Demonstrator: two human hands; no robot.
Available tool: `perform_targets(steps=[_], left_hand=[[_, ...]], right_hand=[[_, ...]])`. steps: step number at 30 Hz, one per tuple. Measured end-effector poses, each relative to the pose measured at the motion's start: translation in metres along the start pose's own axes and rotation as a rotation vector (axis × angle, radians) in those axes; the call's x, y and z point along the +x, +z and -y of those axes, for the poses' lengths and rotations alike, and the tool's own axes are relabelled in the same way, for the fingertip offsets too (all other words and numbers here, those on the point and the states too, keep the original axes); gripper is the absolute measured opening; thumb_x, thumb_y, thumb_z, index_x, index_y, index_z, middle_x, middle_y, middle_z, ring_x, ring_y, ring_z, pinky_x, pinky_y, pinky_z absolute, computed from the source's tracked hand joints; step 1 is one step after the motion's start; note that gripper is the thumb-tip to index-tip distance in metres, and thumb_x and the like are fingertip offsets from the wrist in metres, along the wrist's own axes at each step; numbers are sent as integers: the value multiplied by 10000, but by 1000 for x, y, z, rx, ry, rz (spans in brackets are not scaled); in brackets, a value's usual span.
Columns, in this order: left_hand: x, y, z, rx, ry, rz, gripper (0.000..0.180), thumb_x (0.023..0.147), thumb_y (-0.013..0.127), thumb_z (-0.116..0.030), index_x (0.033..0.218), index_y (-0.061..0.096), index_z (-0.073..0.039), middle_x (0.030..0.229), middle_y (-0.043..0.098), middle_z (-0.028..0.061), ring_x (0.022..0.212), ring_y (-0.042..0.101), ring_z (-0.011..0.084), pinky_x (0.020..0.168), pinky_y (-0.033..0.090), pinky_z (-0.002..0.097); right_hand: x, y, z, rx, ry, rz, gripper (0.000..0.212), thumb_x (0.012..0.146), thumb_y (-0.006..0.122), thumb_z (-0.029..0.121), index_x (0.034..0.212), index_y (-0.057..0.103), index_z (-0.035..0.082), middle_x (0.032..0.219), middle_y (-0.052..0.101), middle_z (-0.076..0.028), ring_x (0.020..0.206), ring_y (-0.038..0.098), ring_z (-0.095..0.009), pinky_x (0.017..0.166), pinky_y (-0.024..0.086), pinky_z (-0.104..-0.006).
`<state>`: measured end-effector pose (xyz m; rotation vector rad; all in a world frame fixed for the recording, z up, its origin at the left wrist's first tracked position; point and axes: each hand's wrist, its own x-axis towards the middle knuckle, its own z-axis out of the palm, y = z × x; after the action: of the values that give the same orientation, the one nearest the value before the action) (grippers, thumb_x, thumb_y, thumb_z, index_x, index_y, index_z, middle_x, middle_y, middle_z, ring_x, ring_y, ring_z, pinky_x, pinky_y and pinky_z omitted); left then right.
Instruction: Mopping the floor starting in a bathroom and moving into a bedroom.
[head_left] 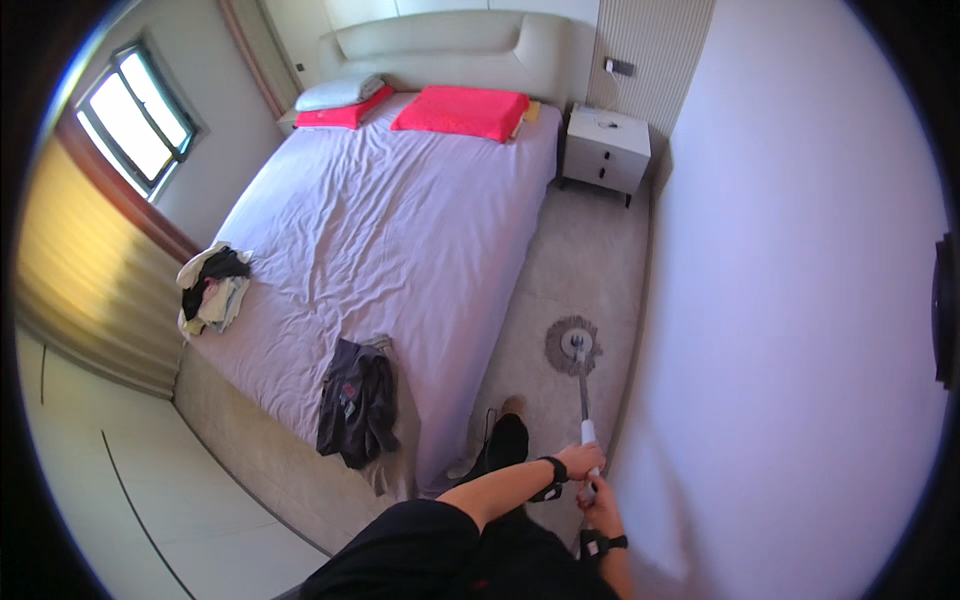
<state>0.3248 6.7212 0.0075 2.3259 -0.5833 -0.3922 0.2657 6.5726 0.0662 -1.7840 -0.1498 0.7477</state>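
Note:
A spin mop with a round grey fringed head point(557, 352) rests on the floor between the bed and the right-hand wall. Its handle point(586, 405) slants back toward me and turns white near my grip. Higher up the bed side, my left hand point(577, 460) is wrapped round the white part of the handle. Just below it, my right hand point(602, 508) is closed on the handle's near end. Dark bands circle both wrists. My foot in a dark trouser leg point(508, 438) stands beside the bed, left of the mop.
The bed point(400, 220) with a lilac sheet fills the middle, dark clothes point(357, 400) hanging at its foot. More clothes point(215, 290) lie on its left corner. A white nightstand point(606, 150) stands beyond the mop. The white wall point(760, 300) borders the narrow floor strip point(570, 260) on the right.

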Motion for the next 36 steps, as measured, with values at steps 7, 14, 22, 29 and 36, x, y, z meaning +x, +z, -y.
perform_targets(steps=[7,14,22,29,36], left_hand=[[119,-54,105,5,-2,12,211,660,664,-227,866,638,-191,987,576,25,1059,499,224,786,487,416],[197,-124,219,91,-26,-94,231,613,699,-239,830,629,-202,964,552,5,1100,454,211,757,485,405],[305,-245,267,104,-10,-127,199,649,645,-171,840,592,-154,949,548,7,1064,484,214,698,489,380],[432,-365,335,135,134,-28,315,693,615,-88,991,538,-151,1155,504,53,1219,405,241,873,389,394],[509,-403,416,128,114,184,329,719,629,-70,1029,541,-135,1240,462,87,1301,315,247,1042,240,516]], right_hand=[[183,-49,31,896,759,-215,159,849,569,192,967,537,90,815,561,-40,588,547,-117,465,428,-218],[339,-57,94,845,754,-201,191,856,582,229,982,512,104,756,555,-28,572,548,-138,433,383,-210],[467,-135,144,816,668,-32,235,893,539,269,968,542,45,719,574,-46,618,571,-152,502,440,-248],[579,-189,220,773,587,-158,216,887,538,232,901,535,16,677,569,-81,527,558,-180,454,405,-270],[677,-197,200,840,559,-289,209,890,535,208,959,534,11,688,551,-48,511,539,-130,438,393,-233]])
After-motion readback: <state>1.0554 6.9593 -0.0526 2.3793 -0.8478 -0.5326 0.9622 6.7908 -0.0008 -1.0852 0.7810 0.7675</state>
